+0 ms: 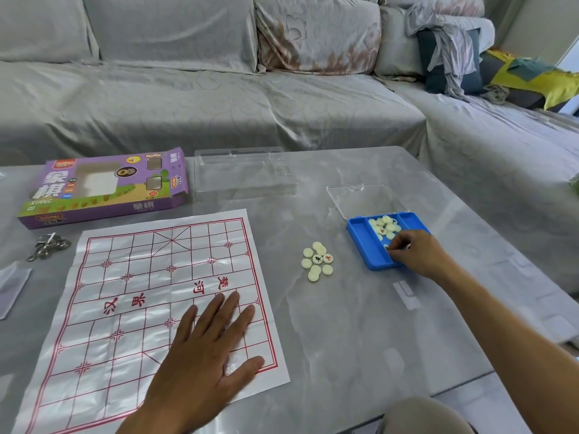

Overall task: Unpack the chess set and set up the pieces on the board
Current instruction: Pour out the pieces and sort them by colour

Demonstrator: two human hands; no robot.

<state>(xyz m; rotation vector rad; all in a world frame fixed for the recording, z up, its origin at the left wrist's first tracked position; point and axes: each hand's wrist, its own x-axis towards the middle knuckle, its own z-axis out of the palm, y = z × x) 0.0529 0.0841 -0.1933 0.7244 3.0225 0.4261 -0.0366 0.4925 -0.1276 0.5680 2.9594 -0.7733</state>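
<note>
The right hand (416,253) pinches a xiangqi piece in the blue tray (363,236), right of the paper board (125,292) pressed by the flat, empty left hand (206,349).

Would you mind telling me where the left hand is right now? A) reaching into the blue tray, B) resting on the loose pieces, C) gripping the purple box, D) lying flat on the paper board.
D: the left hand lies flat, fingers spread, on the paper board.
</note>
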